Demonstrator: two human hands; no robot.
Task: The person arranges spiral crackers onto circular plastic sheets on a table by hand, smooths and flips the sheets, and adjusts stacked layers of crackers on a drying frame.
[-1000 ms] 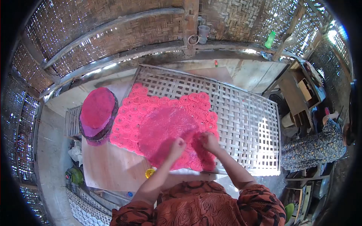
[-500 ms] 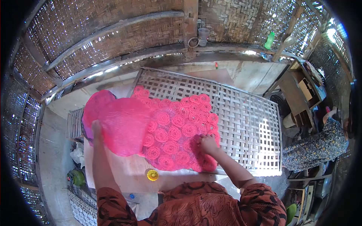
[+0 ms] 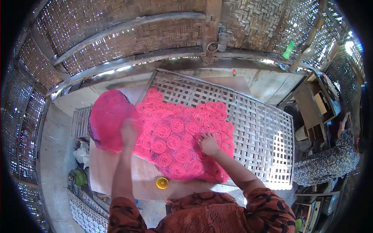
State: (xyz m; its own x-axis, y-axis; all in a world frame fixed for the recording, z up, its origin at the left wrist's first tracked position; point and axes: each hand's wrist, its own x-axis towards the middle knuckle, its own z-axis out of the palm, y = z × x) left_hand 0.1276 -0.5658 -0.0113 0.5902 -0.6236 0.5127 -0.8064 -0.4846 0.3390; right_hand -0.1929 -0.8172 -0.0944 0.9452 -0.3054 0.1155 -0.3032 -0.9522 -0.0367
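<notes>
Several bright pink coiled rosettes point(image 3: 173, 141) lie side by side on the left part of a woven bamboo lattice rack point(image 3: 256, 128), with a thin glossy round sheet over the middle ones. My right hand point(image 3: 209, 144) rests on the rosettes near their right side, fingers spread. At the left, a pile of round pink sheets point(image 3: 110, 116) with a dark purple edge overlaps the left edge of the rosettes. My left hand point(image 3: 129, 134) is over the right part of this pile, its fingers smeared by motion. A yellow round dish point(image 3: 162, 183) sits on the wooden board point(image 3: 116, 171) near my body.
At the far right is another person's patterned garment point(image 3: 328, 165) and arm, beside a wooden cabinet point(image 3: 309, 103). A green bottle point(image 3: 288, 50) and a clear cup point(image 3: 223, 41) are by the woven wall. A green round object point(image 3: 79, 177) is low at the left.
The pink sheet that my left hand held up has come down on the pile, and that hand has moved right. My right hand's fingers have spread. The view has shifted slightly.
</notes>
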